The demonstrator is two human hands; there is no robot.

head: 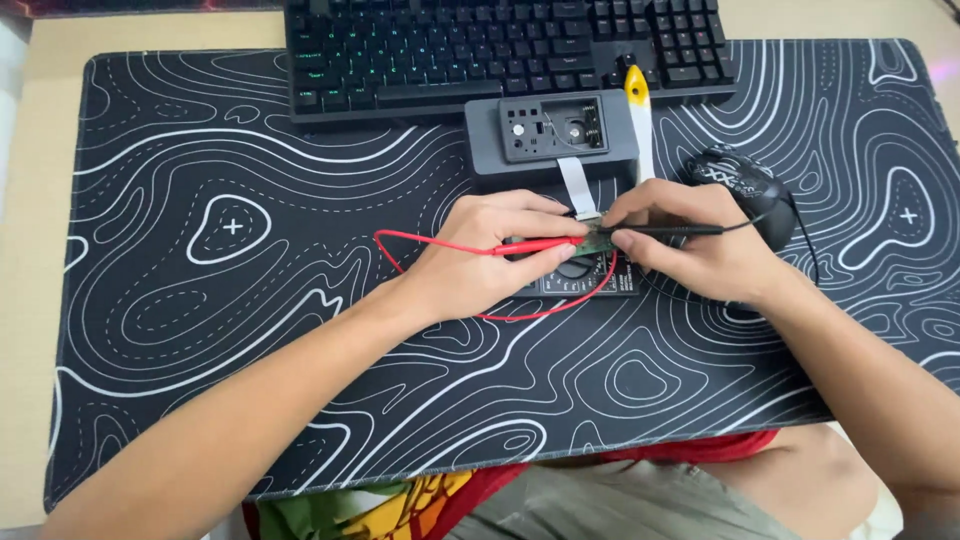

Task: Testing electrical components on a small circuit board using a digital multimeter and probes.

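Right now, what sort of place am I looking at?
Probably a home computer desk used as an electronics bench: a backlit keyboard, a mouse, a patterned desk mat, and a multimeter under both hands.

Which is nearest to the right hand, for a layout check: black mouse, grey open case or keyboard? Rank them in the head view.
From the right hand:
1. Black mouse, just beyond it, to its right, almost touching.
2. Grey open case, up and to its left.
3. Keyboard, farthest, along the mat's top edge.

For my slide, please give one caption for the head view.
Left hand holds a red probe, right hand a black probe, on a small green circuit board.
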